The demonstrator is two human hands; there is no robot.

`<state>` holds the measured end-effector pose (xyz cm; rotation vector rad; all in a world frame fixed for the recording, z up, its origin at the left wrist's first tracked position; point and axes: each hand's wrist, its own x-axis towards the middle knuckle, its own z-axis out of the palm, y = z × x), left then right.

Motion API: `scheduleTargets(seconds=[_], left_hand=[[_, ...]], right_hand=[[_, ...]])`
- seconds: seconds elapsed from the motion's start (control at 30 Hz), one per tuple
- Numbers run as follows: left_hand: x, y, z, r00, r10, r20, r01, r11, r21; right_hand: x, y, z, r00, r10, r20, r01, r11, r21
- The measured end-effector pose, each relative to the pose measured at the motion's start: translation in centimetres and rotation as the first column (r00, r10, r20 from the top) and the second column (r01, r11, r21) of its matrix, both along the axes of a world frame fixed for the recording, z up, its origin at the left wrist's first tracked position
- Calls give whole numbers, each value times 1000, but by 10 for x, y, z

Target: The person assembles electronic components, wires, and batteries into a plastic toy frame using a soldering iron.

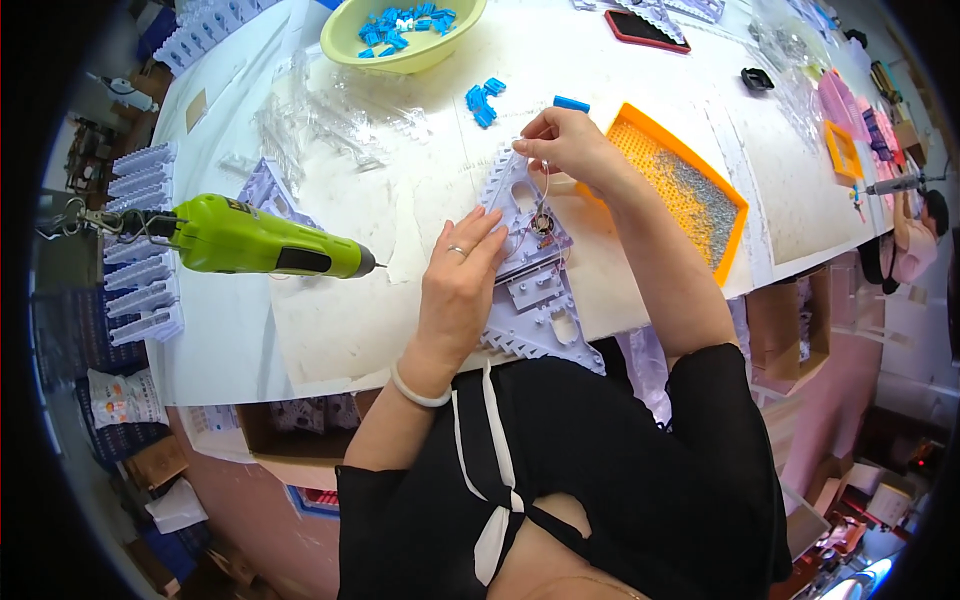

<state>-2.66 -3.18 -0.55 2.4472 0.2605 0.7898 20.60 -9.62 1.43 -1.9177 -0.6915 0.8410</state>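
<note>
1. My left hand [462, 272] lies palm down, fingers together and stretched forward, pressing flat. A ring sits on one finger and a pale bangle circles the wrist.
2. My left forearm runs up from the lower edge, bare, bent slightly inward.
3. My right hand [566, 142] is raised further ahead, fingertips [522, 146] pinched together, knuckles up.
4. My right forearm is bare, angled from the elbow at right toward centre; a black sleeve covers the upper arm.
</note>
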Motion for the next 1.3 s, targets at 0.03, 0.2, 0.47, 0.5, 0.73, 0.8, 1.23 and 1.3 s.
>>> scheduleTargets(seconds=[0.03, 0.2, 0.47, 0.5, 0.73, 0.8, 1.23, 1.3], left_hand=[[0, 2, 3, 1000, -7, 0, 7, 1000, 9], [-3, 3, 9, 995, 60, -79, -83, 941, -328], [-7, 8, -13, 995, 98, -9, -89, 860, -503], [-7, 9, -13, 996, 86, -10, -79, 854, -515], [-8, 10, -8, 995, 53, -87, -94, 805, -585], [-8, 13, -7, 996, 24, -88, -69, 829, -555], [-2, 17, -9, 998, 14, -66, -50, 815, -577], [-1, 23, -11, 998, 4, -66, -44, 783, -621]], right_hand=[[0, 0, 1, 1000, -7, 0, 7, 1000, 9], [-3, 0, 7, 997, 16, -73, -16, 1000, -4], [-9, 4, -1, 989, -6, -146, 16, 997, 72], [-9, 3, -1, 990, -10, -140, 19, 998, 66], [-8, 5, 3, 996, 41, -82, -40, 999, 14], [-8, 5, -1, 997, 62, -55, -59, 996, 65], [-10, 5, 8, 992, 20, -127, -18, 1000, 17], [-9, 5, 7, 990, 14, -137, -12, 1000, 14]])
